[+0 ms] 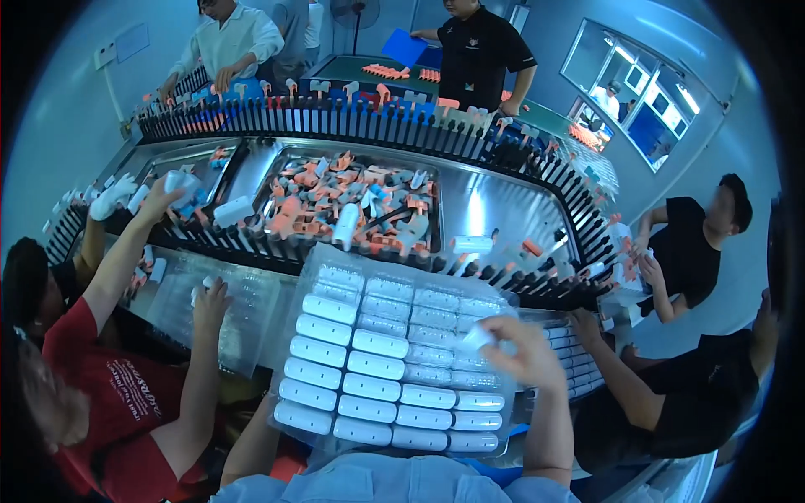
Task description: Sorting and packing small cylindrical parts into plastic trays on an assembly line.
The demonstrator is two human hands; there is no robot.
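Note:
A clear plastic blister tray (314,272) lies tilted in front of me. Glossy white rounded plastic cases (371,386) fill its left column and nearest rows, while the pockets towards the far right hold none. Over the right side of the tray is my right hand (528,356), its fingers closed on a white plastic piece (476,338) blurred by motion. My left forearm (253,444) reaches up to the tray's lower left edge. The left hand itself is hidden by the tray, so its fingers do not show.
Beyond the tray, a black slatted conveyor loops around a metal worktop (482,201) with a bin of orange and grey clamps (352,201). A red-sleeved co-worker (126,377) reaches in at left beside another clear tray (243,293). Black-shirted co-workers (671,394) work close at right.

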